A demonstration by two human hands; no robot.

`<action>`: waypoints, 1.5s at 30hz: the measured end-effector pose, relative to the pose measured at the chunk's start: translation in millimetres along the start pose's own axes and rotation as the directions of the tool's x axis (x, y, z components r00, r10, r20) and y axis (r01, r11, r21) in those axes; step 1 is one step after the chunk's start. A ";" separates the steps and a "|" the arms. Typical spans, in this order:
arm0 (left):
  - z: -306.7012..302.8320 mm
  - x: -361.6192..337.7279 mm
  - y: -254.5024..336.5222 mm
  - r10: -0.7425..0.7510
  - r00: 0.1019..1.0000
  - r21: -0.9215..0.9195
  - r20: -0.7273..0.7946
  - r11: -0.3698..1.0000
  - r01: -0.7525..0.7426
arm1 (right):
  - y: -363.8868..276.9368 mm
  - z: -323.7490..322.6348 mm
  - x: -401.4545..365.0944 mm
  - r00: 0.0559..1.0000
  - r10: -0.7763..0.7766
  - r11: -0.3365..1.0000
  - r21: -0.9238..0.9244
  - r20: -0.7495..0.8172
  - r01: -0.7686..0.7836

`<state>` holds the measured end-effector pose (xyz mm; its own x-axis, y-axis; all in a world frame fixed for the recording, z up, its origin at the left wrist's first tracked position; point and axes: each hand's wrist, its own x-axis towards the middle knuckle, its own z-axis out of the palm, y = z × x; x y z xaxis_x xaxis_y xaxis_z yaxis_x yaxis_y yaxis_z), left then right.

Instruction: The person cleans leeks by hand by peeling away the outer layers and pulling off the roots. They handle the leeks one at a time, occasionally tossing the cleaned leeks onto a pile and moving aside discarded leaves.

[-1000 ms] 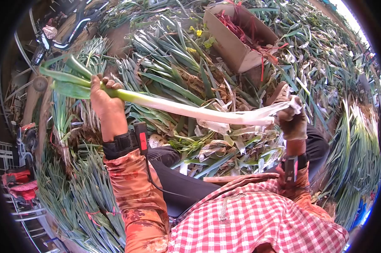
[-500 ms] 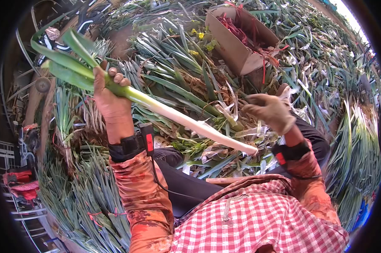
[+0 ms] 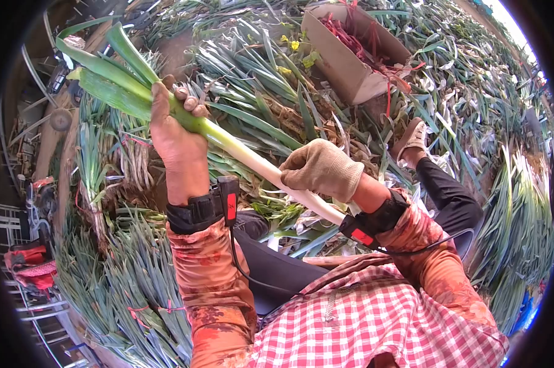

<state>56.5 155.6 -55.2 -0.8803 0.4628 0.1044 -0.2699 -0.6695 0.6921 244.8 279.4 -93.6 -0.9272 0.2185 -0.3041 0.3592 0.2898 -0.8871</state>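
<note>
My left hand (image 3: 180,126), bare, is wrapped round a large green onion (image 3: 240,150) where the green leaves meet the pale stalk. Its leaves fan out to the upper left, and the white stalk slants down to the right. My right hand (image 3: 323,172), in a tan glove, is closed with thumb and fingertips at the lower white part of the stalk. The root end is hidden behind my right wrist. Beneath both hands lies a litter of peeled leaves and trimmings (image 3: 283,211).
Ahead stands an open cardboard box (image 3: 332,67) with red ties inside. Stacked green onions (image 3: 123,282) fill the lower left, and another pile (image 3: 513,214) lies at the right. My outstretched leg and shoe (image 3: 412,142) are at the right. Metal frames and a red bag (image 3: 30,267) edge the left.
My right hand has moved left and down from open air onto the white stalk and closed there. My left hand, with the green onion, has shifted slightly right and down.
</note>
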 end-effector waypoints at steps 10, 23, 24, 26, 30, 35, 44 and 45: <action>-3.2 0.0 -0.8 -0.022 0.999 0.003 0.044 1.000 0.022 | 11.9 11.4 3.4 0.981 -0.043 0.998 -0.058 -0.189 0.033; -21.6 -0.7 27.5 0.056 0.943 -0.207 0.327 0.978 0.014 | 123.1 -52.6 0.3 0.962 0.271 -0.262 0.964 0.028 0.046; -24.2 -0.3 29.2 0.063 0.929 -0.228 0.364 0.973 0.024 | 131.0 -58.8 -2.5 0.936 0.349 -0.124 0.988 -0.040 0.088; -26.5 -2.0 31.3 0.057 0.927 -0.226 0.370 0.974 0.030 | 130.2 -59.5 -19.2 0.866 0.314 0.789 0.615 -0.390 -0.009; -24.1 -1.5 28.9 0.037 0.932 -0.254 0.360 0.965 0.060 | 104.3 -39.3 -31.2 0.972 -0.008 0.991 -0.131 -0.233 -0.023; -23.7 4.9 26.2 -0.030 0.908 -0.304 0.418 0.937 0.171 | 25.6 -12.7 -44.0 0.958 0.167 0.985 -0.004 0.235 -0.170; -26.5 7.6 28.5 -0.086 0.879 -0.420 0.468 0.854 0.307 | 35.1 9.7 -42.2 0.979 0.081 0.959 0.254 0.189 -0.128; -27.6 7.6 28.1 -0.089 0.881 -0.420 0.466 0.854 0.308 | 35.5 13.2 -43.8 0.981 0.076 0.958 0.259 0.176 -0.121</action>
<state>31.4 124.3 -54.7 -0.5695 0.7375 0.3629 -0.6653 -0.6729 0.3234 296.7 267.8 -116.3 -0.9012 0.0727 -0.4272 0.4290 0.0104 -0.9032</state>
